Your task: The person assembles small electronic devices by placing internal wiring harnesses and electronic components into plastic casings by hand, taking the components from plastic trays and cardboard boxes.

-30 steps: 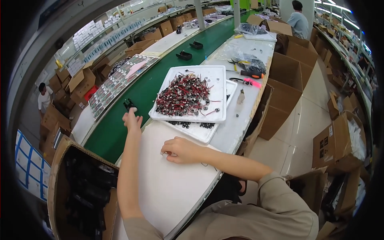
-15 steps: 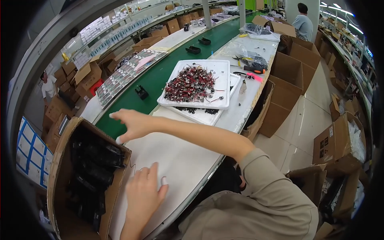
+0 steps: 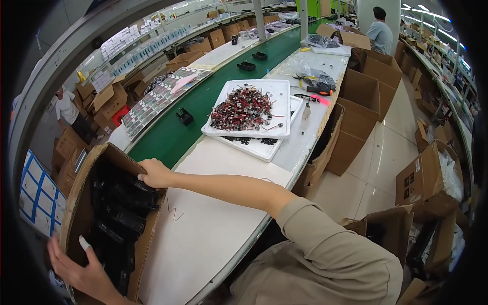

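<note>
A tall cardboard box (image 3: 76, 203) stands at the left end of the white worktop, with several black plastic housings (image 3: 124, 218) piled inside. My right hand (image 3: 156, 174), its arm stretched across the worktop, is closed over the far right edge of this box. At the near left side, my left hand (image 3: 81, 272) grips the opposite rim, its thumb inside and its fingers over the outer wall. A white finger cover shows on the left thumb. A thin dark wire (image 3: 175, 212) lies on the worktop beside the box.
A white foam tray (image 3: 282, 104) heaped with small red-wired parts (image 3: 241, 108) sits on another tray of black pieces. Black housings (image 3: 184, 117) rest on the green conveyor (image 3: 162, 145). An orange-and-black handled tool (image 3: 320, 91) lies beyond. Cardboard boxes (image 3: 351, 127) line the right side; a person (image 3: 381, 33) is farther back.
My right hand has come down onto the box's far edge and closed on it. My left hand has moved left from above the worktop to the box's near left rim.
</note>
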`<state>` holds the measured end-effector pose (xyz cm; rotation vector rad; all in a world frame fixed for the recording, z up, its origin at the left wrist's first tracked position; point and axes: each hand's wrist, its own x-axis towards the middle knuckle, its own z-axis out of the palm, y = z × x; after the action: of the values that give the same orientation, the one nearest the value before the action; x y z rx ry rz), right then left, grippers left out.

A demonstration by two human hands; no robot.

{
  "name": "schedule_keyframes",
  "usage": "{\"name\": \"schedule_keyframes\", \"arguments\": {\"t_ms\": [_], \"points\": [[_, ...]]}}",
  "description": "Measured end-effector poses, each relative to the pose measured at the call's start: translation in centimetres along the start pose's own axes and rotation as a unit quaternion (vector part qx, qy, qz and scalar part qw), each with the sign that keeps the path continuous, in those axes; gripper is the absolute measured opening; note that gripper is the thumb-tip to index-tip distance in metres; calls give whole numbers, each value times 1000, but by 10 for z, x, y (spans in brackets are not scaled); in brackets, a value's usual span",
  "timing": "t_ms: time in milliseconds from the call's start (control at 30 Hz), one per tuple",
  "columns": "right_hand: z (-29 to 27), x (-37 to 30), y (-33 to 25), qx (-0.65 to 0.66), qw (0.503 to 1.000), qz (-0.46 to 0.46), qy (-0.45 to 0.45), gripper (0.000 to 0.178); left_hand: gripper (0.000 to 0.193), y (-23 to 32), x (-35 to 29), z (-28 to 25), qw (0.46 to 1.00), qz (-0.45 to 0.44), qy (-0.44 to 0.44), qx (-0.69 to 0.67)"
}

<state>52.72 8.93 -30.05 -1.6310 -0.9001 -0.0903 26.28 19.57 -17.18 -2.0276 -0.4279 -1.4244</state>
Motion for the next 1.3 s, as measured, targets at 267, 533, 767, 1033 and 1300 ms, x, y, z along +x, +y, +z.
{"name": "schedule_keyframes", "arguments": {"t_ms": [267, 533, 767, 1033, 1300], "points": [[14, 29, -20, 36, 986, 10, 164, 16, 28, -76, 23, 89, 975, -43, -213, 46], [2, 79, -58, 0, 967, -135, 216, 14, 36, -130, 33, 89, 995, 9, -91, 39], [-20, 139, -119, -150, 943, -239, 174, 27, 32, -132, 31, 50, 995, -85, -35, 47], [18, 164, -205, -107, 910, -381, 122, 18, 20, -101, 6, -3, 946, -304, 22, 113], [20, 190, -196, -56, 893, -440, 81, 20, 21, -13, -15, 10, 967, 64, 232, -86]]}}
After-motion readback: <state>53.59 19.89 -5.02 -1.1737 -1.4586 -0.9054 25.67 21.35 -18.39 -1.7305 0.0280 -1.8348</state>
